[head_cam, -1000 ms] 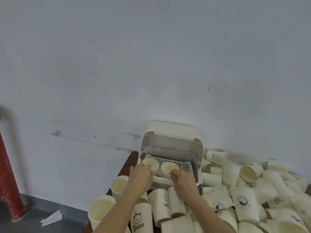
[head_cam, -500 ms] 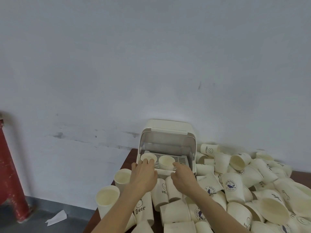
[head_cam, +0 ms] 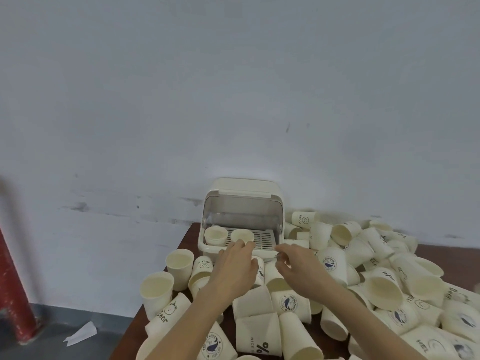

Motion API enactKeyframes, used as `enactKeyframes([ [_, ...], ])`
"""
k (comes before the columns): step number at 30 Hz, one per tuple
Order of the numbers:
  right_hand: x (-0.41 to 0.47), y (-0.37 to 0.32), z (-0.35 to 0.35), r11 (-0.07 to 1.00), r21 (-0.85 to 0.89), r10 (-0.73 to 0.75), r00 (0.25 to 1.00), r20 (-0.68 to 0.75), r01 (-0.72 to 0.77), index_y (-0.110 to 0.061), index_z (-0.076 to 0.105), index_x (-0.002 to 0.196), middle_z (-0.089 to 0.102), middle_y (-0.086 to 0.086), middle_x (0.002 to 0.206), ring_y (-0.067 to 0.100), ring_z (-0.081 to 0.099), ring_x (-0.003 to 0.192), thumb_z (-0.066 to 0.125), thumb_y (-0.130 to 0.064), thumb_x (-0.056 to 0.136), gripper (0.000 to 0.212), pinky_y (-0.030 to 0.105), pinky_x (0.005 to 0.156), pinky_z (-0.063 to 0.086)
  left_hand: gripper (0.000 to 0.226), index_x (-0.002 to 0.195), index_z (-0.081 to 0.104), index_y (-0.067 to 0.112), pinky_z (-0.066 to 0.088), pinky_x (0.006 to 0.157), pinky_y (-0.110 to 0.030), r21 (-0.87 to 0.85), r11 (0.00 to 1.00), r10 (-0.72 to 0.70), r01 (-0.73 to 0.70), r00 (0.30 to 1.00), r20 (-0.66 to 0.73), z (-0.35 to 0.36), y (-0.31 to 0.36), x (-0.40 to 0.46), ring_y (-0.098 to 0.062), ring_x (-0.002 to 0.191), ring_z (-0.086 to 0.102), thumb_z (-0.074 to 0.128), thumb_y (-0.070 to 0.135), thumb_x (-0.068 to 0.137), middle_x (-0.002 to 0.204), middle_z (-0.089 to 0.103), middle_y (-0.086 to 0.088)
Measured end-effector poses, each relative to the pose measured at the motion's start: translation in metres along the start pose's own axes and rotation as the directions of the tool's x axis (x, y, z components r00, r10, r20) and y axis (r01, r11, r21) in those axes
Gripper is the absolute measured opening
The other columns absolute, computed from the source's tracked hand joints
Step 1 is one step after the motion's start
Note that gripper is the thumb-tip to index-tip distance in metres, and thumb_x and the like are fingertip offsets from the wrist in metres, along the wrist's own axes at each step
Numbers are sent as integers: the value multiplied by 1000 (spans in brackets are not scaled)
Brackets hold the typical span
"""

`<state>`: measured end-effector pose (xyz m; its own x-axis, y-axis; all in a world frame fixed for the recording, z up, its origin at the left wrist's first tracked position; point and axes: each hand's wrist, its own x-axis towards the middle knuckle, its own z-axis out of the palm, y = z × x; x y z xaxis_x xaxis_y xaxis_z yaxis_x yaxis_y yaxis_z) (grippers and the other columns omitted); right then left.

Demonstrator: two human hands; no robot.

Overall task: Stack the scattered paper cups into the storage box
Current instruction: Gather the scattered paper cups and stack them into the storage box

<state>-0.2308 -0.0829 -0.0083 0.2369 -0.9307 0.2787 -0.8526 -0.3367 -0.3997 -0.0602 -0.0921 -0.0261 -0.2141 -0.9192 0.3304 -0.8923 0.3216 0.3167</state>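
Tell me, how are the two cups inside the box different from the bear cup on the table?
The two cups in the storage box stand upright, mouths up: the left cup and right cup. The bear cup lies tipped on the table. It shows a bear drawing; theirs show no picture from here. All three are cream paper cups.

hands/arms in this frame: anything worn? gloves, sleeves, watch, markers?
Nothing worn that shows. Left hand and right hand are bare: no gloves, and no rings visible, though the fingers are slightly blurred. Both forearms are bare from wrist to the bottom edge of the frame, with no sleeve, watch, band, cable or tracking marker in view. Above the forearms is out of frame, so short sleeves can't be ruled out.
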Motion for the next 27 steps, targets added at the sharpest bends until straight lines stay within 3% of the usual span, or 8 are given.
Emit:
enactKeyframes([
  [6,-24,19,-20,997,-46,63,998,2,-63,-22,49,133,58,-2,113,13,52,106,49,-24,96,37,28,93,43,37,135,46,22,44,90,-35,-86,993,80,-81,997,-14,4,30,-2,-19,116,45,41,27,99,125,51,1],
  [14,-51,49,-36,990,-34,139,990,-15,-139,-22,49,135,61,-5,114,9,54,107,46,-26,96,39,22,91,43,42,141,39,26,41,95,-32,-134,983,136,-127,989,62,25,64,2,-16,124,44,39,30,100,134,47,4],
  [20,-61,68,-45,986,-60,156,987,-39,-158,-26,48,135,60,-7,113,8,53,105,47,-27,96,39,16,76,34,41,141,39,26,44,95,-32,-122,978,183,-171,978,101,42,86,10,-17,120,47,39,30,100,133,47,3],
  [24,-66,80,-51,982,-81,166,983,-71,-172,-27,46,136,59,-10,110,4,50,100,45,-29,97,39,5,64,29,41,139,39,28,46,90,-32,-117,971,220,-206,968,122,52,103,20,-17,112,50,39,29,99,124,49,3],
  [27,-71,91,-57,975,-63,208,976,-70,-212,-27,46,136,60,-10,113,6,51,108,45,-30,96,40,15,82,41,42,140,38,26,46,88,-33,-108,968,241,-226,958,156,58,117,29,-18,111,51,39,29,98,124,49,1],
])
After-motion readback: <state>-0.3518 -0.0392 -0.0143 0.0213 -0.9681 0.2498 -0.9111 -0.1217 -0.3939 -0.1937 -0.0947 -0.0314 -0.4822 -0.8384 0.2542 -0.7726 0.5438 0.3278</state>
